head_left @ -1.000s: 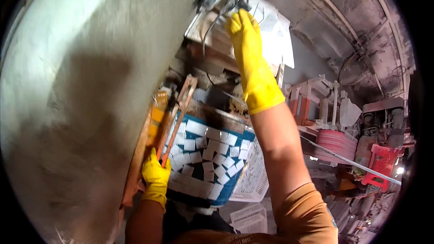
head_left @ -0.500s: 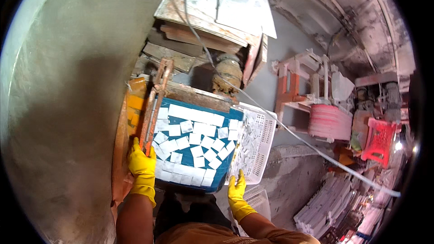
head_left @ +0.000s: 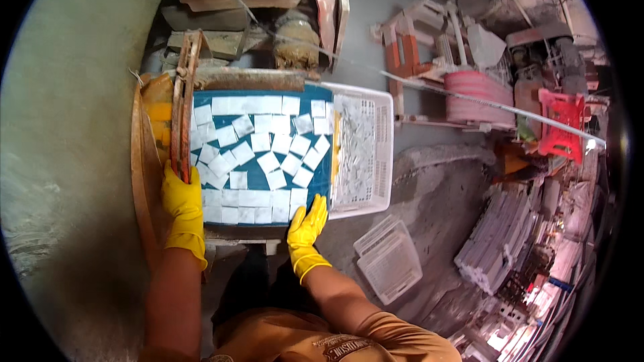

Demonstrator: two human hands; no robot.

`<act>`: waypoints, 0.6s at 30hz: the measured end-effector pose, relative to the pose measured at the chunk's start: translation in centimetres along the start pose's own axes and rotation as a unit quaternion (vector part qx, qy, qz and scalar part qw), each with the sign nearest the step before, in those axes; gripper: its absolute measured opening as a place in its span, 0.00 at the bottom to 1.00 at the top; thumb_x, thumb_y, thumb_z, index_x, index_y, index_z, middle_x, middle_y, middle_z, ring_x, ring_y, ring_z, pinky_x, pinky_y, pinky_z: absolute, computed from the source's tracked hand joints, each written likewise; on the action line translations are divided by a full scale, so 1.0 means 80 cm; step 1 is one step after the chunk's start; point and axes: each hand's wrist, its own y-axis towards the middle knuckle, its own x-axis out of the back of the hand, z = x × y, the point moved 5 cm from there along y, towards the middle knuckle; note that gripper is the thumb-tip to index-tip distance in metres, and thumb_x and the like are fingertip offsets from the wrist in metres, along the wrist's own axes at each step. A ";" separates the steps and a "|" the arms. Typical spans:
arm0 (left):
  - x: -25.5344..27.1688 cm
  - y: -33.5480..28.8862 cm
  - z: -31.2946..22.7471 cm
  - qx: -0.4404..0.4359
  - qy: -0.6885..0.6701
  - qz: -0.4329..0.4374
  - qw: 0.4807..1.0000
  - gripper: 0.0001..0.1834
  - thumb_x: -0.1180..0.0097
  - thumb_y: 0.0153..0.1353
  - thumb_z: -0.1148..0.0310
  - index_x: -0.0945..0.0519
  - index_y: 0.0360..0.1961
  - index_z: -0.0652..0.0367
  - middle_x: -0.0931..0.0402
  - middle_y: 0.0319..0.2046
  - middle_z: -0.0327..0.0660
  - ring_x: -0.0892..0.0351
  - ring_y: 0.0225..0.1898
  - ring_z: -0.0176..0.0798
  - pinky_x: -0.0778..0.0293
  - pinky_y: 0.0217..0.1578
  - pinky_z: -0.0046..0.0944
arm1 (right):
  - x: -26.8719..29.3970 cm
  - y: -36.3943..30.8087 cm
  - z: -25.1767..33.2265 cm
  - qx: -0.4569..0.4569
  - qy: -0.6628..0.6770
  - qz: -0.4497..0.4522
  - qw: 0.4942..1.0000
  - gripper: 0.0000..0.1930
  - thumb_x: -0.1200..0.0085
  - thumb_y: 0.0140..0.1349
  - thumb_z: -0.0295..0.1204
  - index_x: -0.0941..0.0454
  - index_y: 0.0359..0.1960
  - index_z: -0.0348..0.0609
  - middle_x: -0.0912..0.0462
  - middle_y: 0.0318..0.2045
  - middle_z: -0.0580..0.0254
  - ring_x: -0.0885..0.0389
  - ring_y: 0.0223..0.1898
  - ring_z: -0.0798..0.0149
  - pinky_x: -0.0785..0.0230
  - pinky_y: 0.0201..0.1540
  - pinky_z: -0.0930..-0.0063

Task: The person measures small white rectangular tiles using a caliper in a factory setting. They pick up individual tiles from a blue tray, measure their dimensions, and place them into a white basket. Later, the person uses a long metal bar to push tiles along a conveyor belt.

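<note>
Small square white-grey tiles (head_left: pixel 268 162) lie scattered over a flat blue surface (head_left: pixel 308 96), with fairly even rows along its far and near edges. At the left edge of this surface, my yellow-gloved left hand (head_left: pixel 182 204) is closed around the near end of a long, rusty orange metal bar (head_left: pixel 181 107). My right hand (head_left: pixel 307 229), also in a yellow glove, reaches over the near right corner of the blue surface. Its fingers are stretched out against the end of the near tile row, holding nothing that I can see.
A white perforated basket (head_left: pixel 384 154) full of narrow tile pieces adjoins the right edge. Another pale basket (head_left: pixel 390 265) lies on the floor. Beyond are a dirty motor (head_left: pixel 295 43), a thin cable (head_left: pixel 456 84) and a red plastic stool (head_left: pixel 562 124). A grey wall stands at left.
My right hand has moved from beside the white basket onto the near right corner of the blue surface. The left hand stays on the bar. The whole view has shifted.
</note>
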 end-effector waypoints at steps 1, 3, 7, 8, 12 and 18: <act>0.003 0.000 -0.003 -0.001 0.003 0.004 1.000 0.37 0.34 0.58 0.49 0.24 0.62 0.62 0.18 0.49 0.58 0.17 0.49 0.63 0.21 0.49 0.54 | 0.000 -0.001 0.002 -0.003 -0.002 -0.008 1.000 0.31 0.52 0.73 0.38 0.38 0.73 0.32 0.39 0.72 0.32 0.40 0.72 0.34 0.57 0.76 0.45; 0.014 -0.007 -0.009 -0.003 0.016 0.006 1.000 0.36 0.33 0.59 0.48 0.24 0.62 0.62 0.17 0.49 0.58 0.17 0.49 0.62 0.21 0.49 0.54 | 0.006 0.001 0.008 -0.001 -0.016 -0.024 1.000 0.31 0.52 0.73 0.37 0.37 0.72 0.32 0.38 0.72 0.32 0.39 0.72 0.35 0.57 0.76 0.44; 0.024 -0.012 -0.015 -0.012 0.028 -0.027 0.999 0.36 0.33 0.59 0.48 0.24 0.61 0.61 0.17 0.48 0.57 0.17 0.49 0.62 0.20 0.48 0.54 | 0.007 0.002 0.009 0.011 -0.027 -0.021 0.999 0.31 0.53 0.72 0.38 0.38 0.72 0.31 0.38 0.72 0.32 0.39 0.72 0.35 0.56 0.76 0.45; 0.025 -0.012 -0.016 -0.020 0.015 -0.016 1.000 0.36 0.33 0.59 0.49 0.25 0.62 0.61 0.17 0.49 0.57 0.17 0.49 0.62 0.20 0.48 0.53 | 0.006 0.001 0.008 0.003 -0.021 -0.021 1.000 0.31 0.53 0.72 0.37 0.37 0.72 0.31 0.38 0.72 0.32 0.39 0.72 0.35 0.56 0.76 0.45; 0.030 -0.013 -0.022 -0.116 -0.027 -0.078 0.990 0.36 0.33 0.60 0.53 0.27 0.66 0.61 0.22 0.57 0.58 0.20 0.55 0.62 0.22 0.54 0.51 | 0.003 -0.001 0.007 -0.001 -0.036 -0.026 0.999 0.32 0.53 0.72 0.38 0.37 0.72 0.31 0.37 0.72 0.32 0.39 0.71 0.35 0.56 0.76 0.45; 0.000 -0.127 -0.084 -0.501 0.024 0.140 0.854 0.39 0.32 0.57 0.61 0.29 0.70 0.56 0.37 0.72 0.51 0.43 0.74 0.58 0.53 0.76 0.57 | -0.002 -0.007 -0.004 0.001 -0.037 -0.017 0.999 0.33 0.53 0.71 0.39 0.38 0.72 0.30 0.38 0.72 0.32 0.40 0.72 0.36 0.57 0.76 0.44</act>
